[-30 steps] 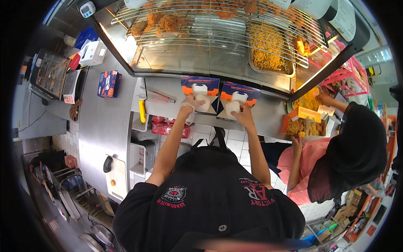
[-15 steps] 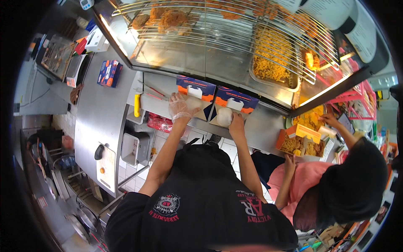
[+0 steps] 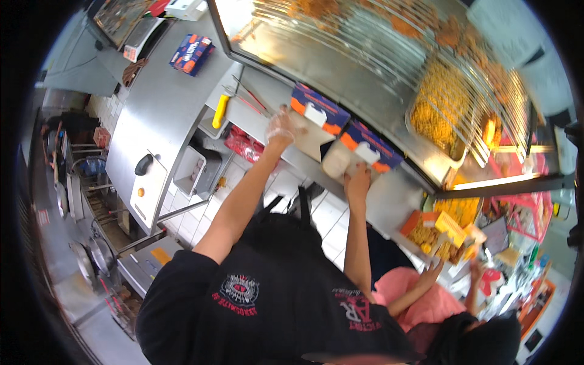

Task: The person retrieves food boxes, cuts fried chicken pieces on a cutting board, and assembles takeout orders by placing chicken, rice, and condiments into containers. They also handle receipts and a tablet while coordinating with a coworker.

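Note:
Two open cardboard takeaway boxes stand side by side on the steel counter: a left takeaway box (image 3: 321,114) and a right takeaway box (image 3: 372,146), both dark blue and orange with pale insides. My left hand (image 3: 283,126), in a clear plastic glove, rests at the left box's near side with its fingers apart. My bare right hand (image 3: 358,180) is at the near edge of the right box, its fingers bent against a whitish rounded thing (image 3: 336,162), too blurred to name. Tongs (image 3: 248,100) and a yellow-handled tool (image 3: 221,112) lie left of my left hand.
Beyond the counter is a glass food warmer with wire racks (image 3: 347,45) and a noodle tray (image 3: 441,109). At right a co-worker's hand (image 3: 431,274) is by a filled orange box (image 3: 420,230). At left are a cutting board (image 3: 148,188) and a grey bin (image 3: 198,173).
The view has turned, so the counter slants down to the right. The whitish thing sits further left of my right hand. The co-worker has leaned lower, with a hand drawn back from the yellow food.

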`<state>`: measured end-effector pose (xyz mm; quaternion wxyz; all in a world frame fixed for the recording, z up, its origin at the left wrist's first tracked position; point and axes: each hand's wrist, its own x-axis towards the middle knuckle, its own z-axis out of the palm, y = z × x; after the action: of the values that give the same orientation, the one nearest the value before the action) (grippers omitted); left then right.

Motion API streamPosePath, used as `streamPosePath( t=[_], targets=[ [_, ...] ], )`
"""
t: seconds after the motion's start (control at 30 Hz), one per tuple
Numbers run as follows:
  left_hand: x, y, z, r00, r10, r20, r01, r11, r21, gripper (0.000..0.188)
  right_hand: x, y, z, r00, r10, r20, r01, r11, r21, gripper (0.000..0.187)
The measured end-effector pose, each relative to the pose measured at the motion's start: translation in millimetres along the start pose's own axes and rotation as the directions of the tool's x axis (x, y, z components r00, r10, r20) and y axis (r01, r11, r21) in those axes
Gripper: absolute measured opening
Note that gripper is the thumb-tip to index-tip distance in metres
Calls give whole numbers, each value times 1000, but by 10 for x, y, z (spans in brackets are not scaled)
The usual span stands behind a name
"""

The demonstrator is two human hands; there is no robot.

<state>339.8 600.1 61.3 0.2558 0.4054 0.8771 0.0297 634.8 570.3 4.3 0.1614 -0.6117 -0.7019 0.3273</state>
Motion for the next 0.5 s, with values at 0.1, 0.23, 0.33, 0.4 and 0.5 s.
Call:
streamPosePath(
  t=[0.1, 0.23, 0.33, 0.4, 0.5],
  targets=[
    [-114, -171, 4, 974, 129, -184, -123, 991, 44, 115, -60, -152, -116, 992, 99, 82, -103, 994, 45, 57],
    [-541, -688, -37, 853, 121, -508, -356, 846, -397, 107, -461, -847, -292, 974, -225, 12, 221, 964, 146, 63],
    [-906, -1203, -123, 869, -383, -315, -196, 318, -928, 101, -1037, -1719, 16, 814, -572, 102, 517, 793, 321, 66],
    [-1202, -1668, -190, 716, -672, -190, -217, 46, -975, 103, -1605, -2273, 454, 708, -694, 129, 567, 668, 482, 66],
    [-1872, -2677, -236, 669, -732, -128, -213, -23, -977, 109, -2428, -2890, 1144, 697, -695, 179, 499, 648, 576, 36]
  ],
)
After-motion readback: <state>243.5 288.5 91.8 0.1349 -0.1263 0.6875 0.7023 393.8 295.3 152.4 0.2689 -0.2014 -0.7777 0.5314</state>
